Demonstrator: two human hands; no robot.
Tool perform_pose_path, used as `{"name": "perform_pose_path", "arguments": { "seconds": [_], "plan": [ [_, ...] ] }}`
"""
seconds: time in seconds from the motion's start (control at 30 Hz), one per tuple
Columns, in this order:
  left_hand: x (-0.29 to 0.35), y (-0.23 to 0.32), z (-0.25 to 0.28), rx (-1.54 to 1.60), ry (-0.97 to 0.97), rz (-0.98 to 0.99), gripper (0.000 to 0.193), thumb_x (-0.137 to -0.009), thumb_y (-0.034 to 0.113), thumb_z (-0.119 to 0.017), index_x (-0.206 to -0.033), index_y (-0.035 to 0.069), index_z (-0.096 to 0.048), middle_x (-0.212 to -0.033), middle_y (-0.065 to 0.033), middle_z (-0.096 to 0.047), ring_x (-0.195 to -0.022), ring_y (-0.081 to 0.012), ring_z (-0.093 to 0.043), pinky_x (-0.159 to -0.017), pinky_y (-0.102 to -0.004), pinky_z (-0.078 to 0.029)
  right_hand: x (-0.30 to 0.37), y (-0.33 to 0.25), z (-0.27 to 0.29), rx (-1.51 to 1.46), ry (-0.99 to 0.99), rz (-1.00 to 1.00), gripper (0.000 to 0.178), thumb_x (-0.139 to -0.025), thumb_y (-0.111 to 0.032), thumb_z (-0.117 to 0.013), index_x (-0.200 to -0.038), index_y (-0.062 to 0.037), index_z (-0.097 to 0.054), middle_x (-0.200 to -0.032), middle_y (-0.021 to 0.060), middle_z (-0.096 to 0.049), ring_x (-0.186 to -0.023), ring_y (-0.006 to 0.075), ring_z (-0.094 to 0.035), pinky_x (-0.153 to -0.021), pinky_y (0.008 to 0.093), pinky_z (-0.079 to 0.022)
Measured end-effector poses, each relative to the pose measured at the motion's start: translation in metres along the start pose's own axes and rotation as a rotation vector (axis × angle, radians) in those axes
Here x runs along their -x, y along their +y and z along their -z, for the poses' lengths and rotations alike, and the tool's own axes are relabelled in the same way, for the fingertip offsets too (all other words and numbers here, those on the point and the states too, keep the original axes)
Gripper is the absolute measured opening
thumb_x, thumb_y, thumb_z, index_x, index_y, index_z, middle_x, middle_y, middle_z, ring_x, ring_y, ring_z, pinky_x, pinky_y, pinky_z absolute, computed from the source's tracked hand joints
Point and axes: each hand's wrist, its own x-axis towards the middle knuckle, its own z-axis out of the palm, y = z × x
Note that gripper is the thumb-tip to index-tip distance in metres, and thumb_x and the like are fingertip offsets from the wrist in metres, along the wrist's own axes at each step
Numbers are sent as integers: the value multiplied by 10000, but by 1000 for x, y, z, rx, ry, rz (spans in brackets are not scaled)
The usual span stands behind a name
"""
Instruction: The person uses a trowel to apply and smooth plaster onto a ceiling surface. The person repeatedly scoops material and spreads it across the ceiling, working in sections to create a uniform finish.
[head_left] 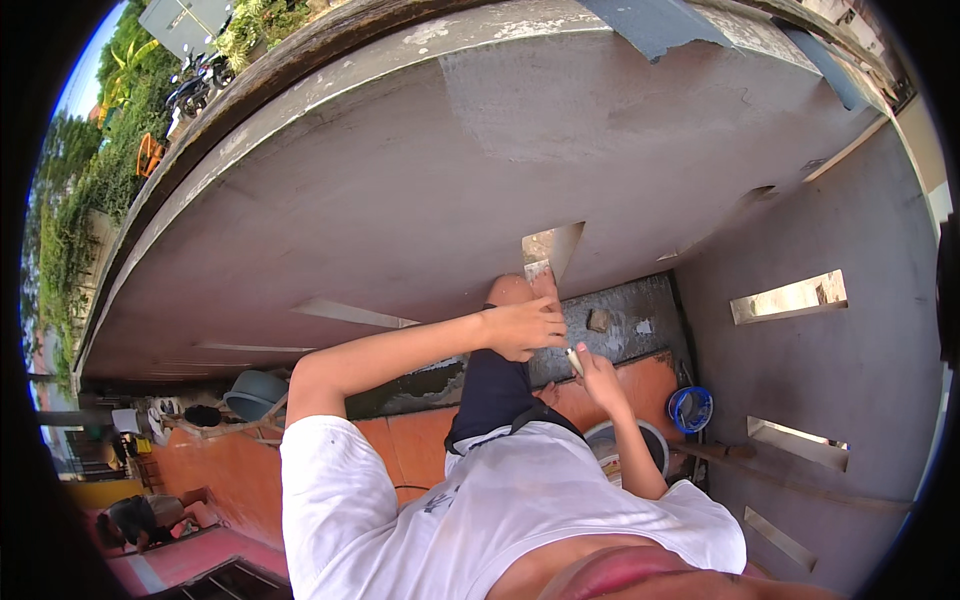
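My left hand (527, 328) is beside my bent knee (510, 290), back of the hand up, its fingers curled. What they grip, if anything, is hidden. Close by on the right, my right hand (601, 382) is closed around a short, pale, stick-like handle (574, 362) that points up towards the left hand. The far end of it is too small to make out. Bare skin by the left fingers meets a narrow slot (553, 248) in the grey wall (400, 180) in front of me.
A broken stone block (598, 320) lies on the wet grey floor. An orange ledge (400, 450) runs behind me. On the right are a blue-rimmed bucket (690, 409), a large basin (655, 450) and a slotted side wall (800, 220). Another person (140, 520) bends down at far left.
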Motion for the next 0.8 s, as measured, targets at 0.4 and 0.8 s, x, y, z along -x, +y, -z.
{"name": "perform_pose_path", "arguments": {
  "seconds": [0.4,0.8],
  "plan": [
    [-67,4,65,-116,33,100,647,-699,250,-761,-1315,162,-586,-1244,-70,-604,-1228,-214,-542,-1166,-477,-292,36,-59,-1,-288,132,322,273,-1006,-277,-592,-918,-18,-582,-667,26,-536,-526,92,-516,-476,256,-391],
    [-47,-8,171,-572,456,-12,165,-615,206,-701,-658,148,-553,-603,44,-538,-679,-158,-534,-715,-320,-413,22,-161,8,-726,-397,603,331,-1032,-364,-470,-1181,-71,-424,-852,125,-555,-409,61,-394,-353,195,-318]
  ]
}}
